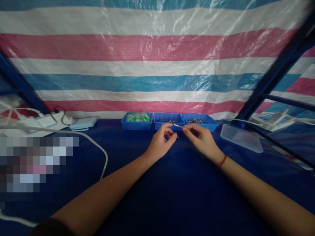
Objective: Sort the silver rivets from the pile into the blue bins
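Both my arms reach forward over a dark blue table cover (172, 183). My left hand (161, 142) pinches a small metal part, with a tiny piece sticking out by the fingertips. My right hand (201, 139), with a red string at the wrist, pinches a thin pale pin (177, 125) that points left toward the left hand's fingers. The hands sit close together, just in front of three blue trays: the left tray (136, 124) holds green pieces, the middle tray (168, 124) and the right tray (209, 124) hold small dark metal parts.
A clear plastic box (241, 138) lies at the right. A white cable (103, 154), a power strip (59, 118) and a pale blue device (83, 124) lie at the left. A striped tarp (157, 65) hangs behind; blue frame bars (273, 75) slant at the right.
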`<state>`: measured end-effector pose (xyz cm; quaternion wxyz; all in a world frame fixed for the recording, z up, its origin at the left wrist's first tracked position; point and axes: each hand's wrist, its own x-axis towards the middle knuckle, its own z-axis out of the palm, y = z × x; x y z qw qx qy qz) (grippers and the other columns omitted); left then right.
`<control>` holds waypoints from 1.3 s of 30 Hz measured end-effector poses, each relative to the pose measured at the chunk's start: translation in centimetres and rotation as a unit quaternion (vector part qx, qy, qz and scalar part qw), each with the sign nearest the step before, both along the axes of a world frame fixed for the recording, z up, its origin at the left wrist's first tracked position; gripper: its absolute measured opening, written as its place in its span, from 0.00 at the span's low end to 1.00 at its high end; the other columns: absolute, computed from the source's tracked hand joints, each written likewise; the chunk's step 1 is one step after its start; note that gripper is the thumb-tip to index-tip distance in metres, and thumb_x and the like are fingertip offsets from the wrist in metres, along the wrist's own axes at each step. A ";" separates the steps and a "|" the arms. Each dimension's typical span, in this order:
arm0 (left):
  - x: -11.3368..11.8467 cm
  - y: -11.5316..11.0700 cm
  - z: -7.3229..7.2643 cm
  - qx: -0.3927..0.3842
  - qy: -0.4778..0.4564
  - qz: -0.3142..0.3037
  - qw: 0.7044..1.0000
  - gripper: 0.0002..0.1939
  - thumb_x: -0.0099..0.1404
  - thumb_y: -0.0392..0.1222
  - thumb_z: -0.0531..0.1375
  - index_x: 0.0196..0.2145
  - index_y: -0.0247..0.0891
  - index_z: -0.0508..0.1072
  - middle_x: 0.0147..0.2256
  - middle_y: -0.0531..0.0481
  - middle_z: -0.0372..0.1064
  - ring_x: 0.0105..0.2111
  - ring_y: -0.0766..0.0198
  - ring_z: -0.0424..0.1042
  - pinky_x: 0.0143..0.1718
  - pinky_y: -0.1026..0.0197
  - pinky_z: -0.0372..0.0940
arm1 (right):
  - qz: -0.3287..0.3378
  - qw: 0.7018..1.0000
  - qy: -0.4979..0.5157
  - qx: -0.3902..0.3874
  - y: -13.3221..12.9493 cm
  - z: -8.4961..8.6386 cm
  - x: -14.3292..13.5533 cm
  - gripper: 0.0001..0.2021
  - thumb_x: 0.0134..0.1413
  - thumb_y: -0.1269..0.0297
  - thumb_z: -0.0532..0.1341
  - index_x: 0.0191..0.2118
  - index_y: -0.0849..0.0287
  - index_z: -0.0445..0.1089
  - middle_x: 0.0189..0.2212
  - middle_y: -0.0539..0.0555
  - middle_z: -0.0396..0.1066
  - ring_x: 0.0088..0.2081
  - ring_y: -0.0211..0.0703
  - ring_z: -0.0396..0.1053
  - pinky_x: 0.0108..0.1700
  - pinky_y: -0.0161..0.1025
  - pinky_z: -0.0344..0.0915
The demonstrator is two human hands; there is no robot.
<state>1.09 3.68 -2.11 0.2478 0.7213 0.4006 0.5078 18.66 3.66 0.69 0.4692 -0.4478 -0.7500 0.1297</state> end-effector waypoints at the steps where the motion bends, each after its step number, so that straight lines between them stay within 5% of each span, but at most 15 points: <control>1: 0.0 0.1 -0.1 0.001 0.015 0.003 1.000 0.17 0.62 0.39 0.57 0.48 0.39 0.61 0.35 0.51 0.69 0.33 0.66 0.69 0.32 0.64 0.63 | -0.041 0.999 0.028 0.003 0.5 0.1 0.6 0.14 0.55 0.55 0.56 0.33 0.60 0.72 0.28 0.54 0.73 0.27 0.41 0.67 0.30 0.37 0.63; 5: 0.2 0.2 -0.3 0.031 0.161 0.025 0.986 0.11 0.63 0.35 0.54 0.44 0.37 0.67 0.41 0.46 0.68 0.43 0.60 0.67 0.47 0.55 0.62 | -0.209 0.976 0.069 0.005 2.9 0.4 3.8 0.15 0.51 0.54 0.58 0.31 0.62 0.73 0.26 0.56 0.74 0.27 0.44 0.69 0.30 0.39 0.63; 10: 0.6 0.0 -0.2 0.059 0.353 0.020 0.934 0.18 0.65 0.38 0.51 0.53 0.39 0.65 0.55 0.44 0.60 0.54 0.51 0.58 0.52 0.46 0.58 | -0.284 0.959 -0.014 -0.010 4.6 -0.2 6.2 0.16 0.48 0.53 0.59 0.34 0.63 0.73 0.24 0.57 0.73 0.27 0.46 0.69 0.32 0.42 0.63; 25: 0.6 -0.9 0.3 0.093 0.382 0.060 0.918 0.12 0.66 0.43 0.51 0.39 0.39 0.73 0.41 0.45 0.65 0.40 0.57 0.65 0.44 0.51 0.62 | -0.035 0.987 -0.149 0.049 0.8 -0.6 0.8 0.10 0.55 0.64 0.54 0.40 0.59 0.69 0.30 0.53 0.72 0.28 0.41 0.68 0.33 0.38 0.63; 30: 0.4 -0.4 -0.1 0.091 0.359 0.013 0.929 0.09 0.64 0.38 0.53 0.35 0.36 0.72 0.37 0.46 0.69 0.39 0.58 0.66 0.44 0.54 0.63 | 0.034 0.983 -0.180 0.015 0.1 -0.9 -0.2 0.09 0.56 0.66 0.53 0.33 0.58 0.71 0.29 0.52 0.73 0.29 0.41 0.69 0.34 0.37 0.62; 39: 0.1 0.0 -0.4 0.082 0.309 -0.048 0.946 0.17 0.58 0.24 0.49 0.40 0.34 0.71 0.42 0.45 0.68 0.43 0.61 0.68 0.48 0.59 0.63 | 0.051 0.983 -0.175 -0.035 0.0 -1.3 -0.4 0.10 0.55 0.68 0.52 0.32 0.59 0.71 0.27 0.50 0.73 0.28 0.39 0.69 0.31 0.35 0.60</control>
